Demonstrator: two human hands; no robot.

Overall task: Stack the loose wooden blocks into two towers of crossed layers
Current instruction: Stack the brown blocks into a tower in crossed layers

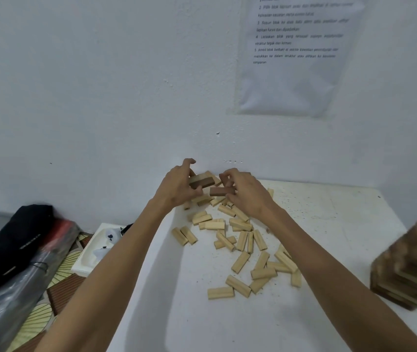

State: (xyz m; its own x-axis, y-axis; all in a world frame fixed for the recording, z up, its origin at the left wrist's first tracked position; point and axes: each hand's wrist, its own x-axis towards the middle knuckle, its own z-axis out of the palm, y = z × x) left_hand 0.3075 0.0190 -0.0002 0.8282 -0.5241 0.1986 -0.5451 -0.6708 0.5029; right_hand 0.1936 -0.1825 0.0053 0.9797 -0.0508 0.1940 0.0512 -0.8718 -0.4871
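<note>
Several pale wooden blocks (240,250) lie scattered across the white table (329,224). My left hand (177,186) grips a small bunch of blocks (202,181) above the table's far edge, its fingers curled round them. Just to its right, my right hand (245,194) pinches a single block (221,191) that shows a dark side. Both hands hover over a heap of blocks by the wall. A finished tower of crossed layers (413,265) stands at the table's right edge, blurred.
A white wall rises straight behind the table, with a printed sheet (298,54) taped to it. On the floor at left lie a black bag (12,245), a plastic-wrapped bundle (19,295) and a white tray (95,250) on a patterned mat.
</note>
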